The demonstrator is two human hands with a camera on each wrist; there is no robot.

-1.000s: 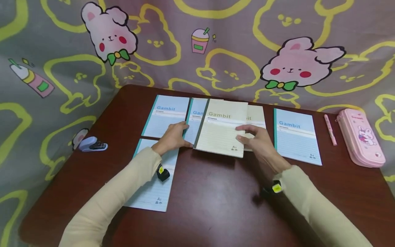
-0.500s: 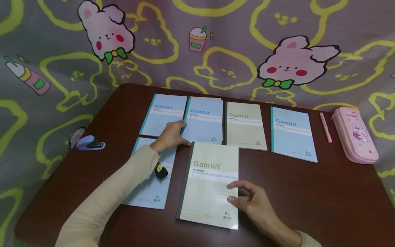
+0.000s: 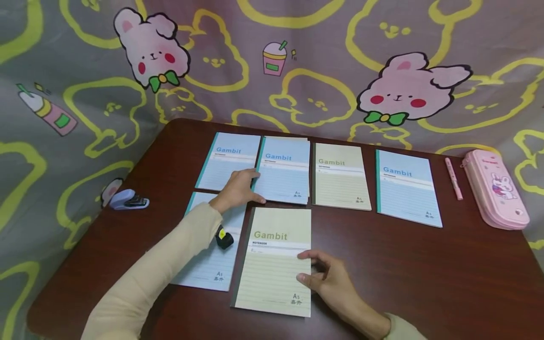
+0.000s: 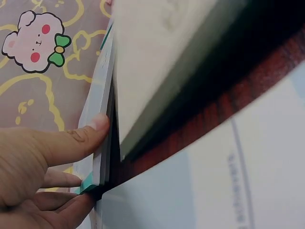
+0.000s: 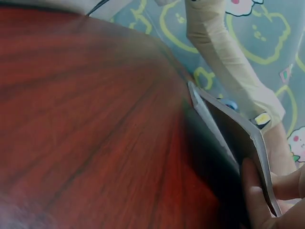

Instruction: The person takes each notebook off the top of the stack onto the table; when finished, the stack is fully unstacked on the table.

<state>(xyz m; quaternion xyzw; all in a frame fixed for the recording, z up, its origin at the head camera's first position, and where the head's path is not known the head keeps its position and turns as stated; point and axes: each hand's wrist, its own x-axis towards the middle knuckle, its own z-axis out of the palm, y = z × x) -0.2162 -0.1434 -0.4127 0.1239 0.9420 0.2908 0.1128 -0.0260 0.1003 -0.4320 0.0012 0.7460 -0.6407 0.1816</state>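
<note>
My right hand point(image 3: 335, 284) pinches the right edge of a cream notebook point(image 3: 274, 264) with a dark spine, thumb below and fingers above in the right wrist view. The right wrist view shows this notebook point(image 5: 233, 125) tilted, partly off the table. My left hand point(image 3: 238, 190) holds the lower left corner of a stack topped by a blue notebook point(image 3: 284, 170) with a green spine. In the left wrist view the thumb point(image 4: 78, 143) lies on the stack's lower edge, and the other fingers are at its spine. The cream notebook's dark spine edge point(image 4: 186, 76) passes close by.
Blue notebooks lie at the back left point(image 3: 231, 160), under my left forearm point(image 3: 208, 264) and at the right point(image 3: 408, 186). Another cream notebook point(image 3: 341, 175) sits at the back. A stapler point(image 3: 129, 200) is left; a pink pen point(image 3: 453, 178) and pencil case point(image 3: 496, 189) are right.
My right hand has brought the cream notebook from over the blue stack toward the table's front, then slightly left. The blue stack is uncovered. My left hand has stayed at its corner.
</note>
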